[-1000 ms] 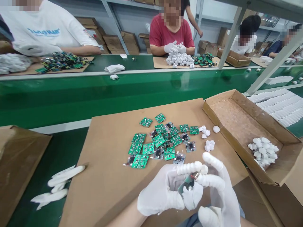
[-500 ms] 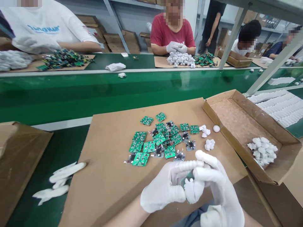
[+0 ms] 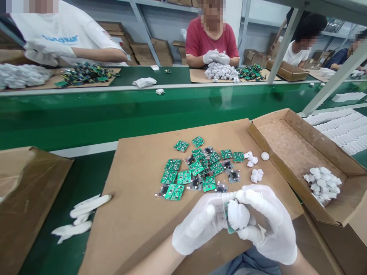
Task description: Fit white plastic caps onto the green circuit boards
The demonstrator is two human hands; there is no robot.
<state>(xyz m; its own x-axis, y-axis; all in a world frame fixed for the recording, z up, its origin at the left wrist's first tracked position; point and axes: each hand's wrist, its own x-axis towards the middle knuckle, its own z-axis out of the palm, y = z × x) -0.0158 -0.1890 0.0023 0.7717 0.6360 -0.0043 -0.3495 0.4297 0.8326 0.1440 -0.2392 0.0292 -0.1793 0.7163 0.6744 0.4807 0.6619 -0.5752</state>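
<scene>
Over the near edge of the cardboard sheet, my left hand point(image 3: 196, 225) in a white glove pinches a small green circuit board point(image 3: 230, 230) from its left side. A rounded white putty-like lump point(image 3: 238, 215) covers most of the board's facing side. My right hand point(image 3: 276, 219), also gloved, curls its fingers and thumb round the lump and the board's right side. Beyond the hands lies a loose group of green circuit boards point(image 3: 183, 177), some turned component side up. Two small white lumps point(image 3: 257, 175) and a round white piece point(image 3: 265, 156) sit to their right.
An open cardboard tray point(image 3: 279, 133) at right holds a heap of white lumps point(image 3: 323, 185). White finger-shaped pieces point(image 3: 86, 208) lie left of the cardboard sheet point(image 3: 137, 172), beside a brown box point(image 3: 31, 191). Across the green conveyor point(image 3: 114, 109), several people work at piles of boards.
My hands have turned the board so the white lump faces me more fully. My left fingers have shifted to its left edge. The whole view has swung slightly left.
</scene>
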